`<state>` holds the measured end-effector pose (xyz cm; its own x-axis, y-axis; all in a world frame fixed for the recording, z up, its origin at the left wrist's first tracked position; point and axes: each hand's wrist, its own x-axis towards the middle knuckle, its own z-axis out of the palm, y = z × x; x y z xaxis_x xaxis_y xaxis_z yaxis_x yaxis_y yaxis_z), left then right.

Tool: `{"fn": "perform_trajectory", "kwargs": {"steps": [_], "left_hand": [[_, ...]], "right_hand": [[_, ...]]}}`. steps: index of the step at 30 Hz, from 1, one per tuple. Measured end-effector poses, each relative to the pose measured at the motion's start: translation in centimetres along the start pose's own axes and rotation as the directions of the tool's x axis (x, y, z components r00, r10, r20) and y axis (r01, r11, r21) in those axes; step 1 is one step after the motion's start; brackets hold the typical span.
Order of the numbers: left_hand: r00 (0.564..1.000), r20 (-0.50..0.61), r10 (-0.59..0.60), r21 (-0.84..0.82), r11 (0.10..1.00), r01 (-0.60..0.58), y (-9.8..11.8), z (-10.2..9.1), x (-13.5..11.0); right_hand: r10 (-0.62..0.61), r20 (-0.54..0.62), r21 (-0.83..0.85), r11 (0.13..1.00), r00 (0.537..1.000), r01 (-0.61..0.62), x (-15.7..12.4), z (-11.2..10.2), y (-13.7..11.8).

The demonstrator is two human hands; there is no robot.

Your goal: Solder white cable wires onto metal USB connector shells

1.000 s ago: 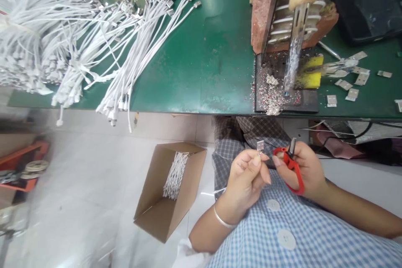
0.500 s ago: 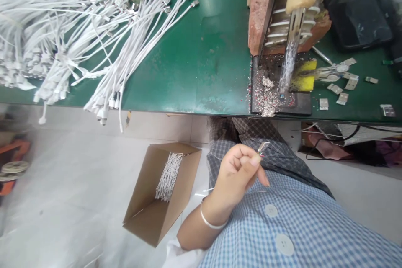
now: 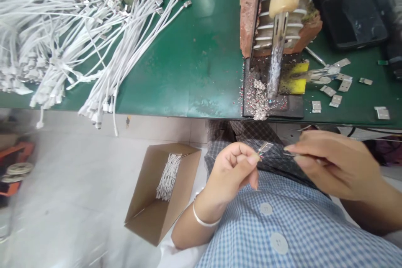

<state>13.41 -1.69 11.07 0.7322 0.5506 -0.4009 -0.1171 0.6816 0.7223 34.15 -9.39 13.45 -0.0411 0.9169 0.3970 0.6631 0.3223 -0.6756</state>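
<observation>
My left hand (image 3: 235,167) is held over my lap, below the table edge. It is closed in a pinch on a small metal connector (image 3: 265,147) with short coloured wires at its base. My right hand (image 3: 333,165) comes in from the right, its fingertips pressed together just right of the connector. They seem to hold something thin, which is blurred, and I cannot make it out. A silver bangle (image 3: 204,217) is on my left wrist. My blue checked shirt (image 3: 282,234) fills the lower right.
On the green table (image 3: 194,63), a soldering iron (image 3: 278,29) rests on a coil stand against a brick (image 3: 248,25), above a yellow sponge (image 3: 293,83) and solder scraps (image 3: 257,98). Metal shells (image 3: 333,92) lie at right, white cables (image 3: 78,42) at left. A cardboard box (image 3: 163,188) of cables stands on the floor.
A second ago my right hand held red scissors beside the connector. It then left the view and has come back without them. My left hand has kept its pinch on the connector.
</observation>
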Motion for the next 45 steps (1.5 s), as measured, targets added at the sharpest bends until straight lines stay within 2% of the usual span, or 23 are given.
{"fn": "perform_trajectory", "kwargs": {"steps": [1,5,9,11,17,27,32,37,45], "left_hand": [[1.000,0.000,-0.004,0.006,1.000,0.004,0.0,0.0,0.1],[1.000,0.006,-0.011,0.014,1.000,0.011,0.2,0.2,0.4],[1.000,0.009,-0.006,0.007,1.000,0.006,0.4,0.4,0.6],[1.000,-0.005,0.018,0.008,1.000,-0.018,0.5,0.5,0.6],[0.994,-0.018,0.107,0.045,0.993,-0.106,0.8,1.1,0.4],[0.984,-0.050,0.169,0.170,0.973,-0.158,0.7,1.4,0.2],[0.982,-0.078,0.174,0.197,0.968,-0.156,0.5,1.6,0.4],[0.966,-0.112,0.234,0.224,0.953,-0.205,0.1,1.9,0.4],[0.950,-0.138,0.279,0.271,0.934,-0.234,1.2,2.3,1.0]], "right_hand": [[-0.014,0.009,0.029,0.999,1.000,0.013,0.6,0.8,-0.2],[-0.089,-0.082,0.071,0.993,0.993,0.095,1.5,2.5,0.2],[-0.216,-0.107,0.038,0.974,0.970,0.221,1.4,2.4,1.1],[-0.237,-0.112,0.055,0.968,0.965,0.244,1.5,2.2,1.2],[-0.069,-0.206,0.134,0.986,0.976,0.098,1.4,2.8,0.3],[0.085,-0.320,0.216,0.976,0.944,-0.015,0.7,4.3,-0.4],[0.114,-0.348,0.208,0.977,0.930,-0.042,0.6,4.7,-0.4],[0.080,-0.378,0.155,0.988,0.922,-0.022,0.7,5.0,-0.5],[0.094,-0.306,0.122,0.991,0.947,-0.059,1.5,3.9,-0.9]]}}
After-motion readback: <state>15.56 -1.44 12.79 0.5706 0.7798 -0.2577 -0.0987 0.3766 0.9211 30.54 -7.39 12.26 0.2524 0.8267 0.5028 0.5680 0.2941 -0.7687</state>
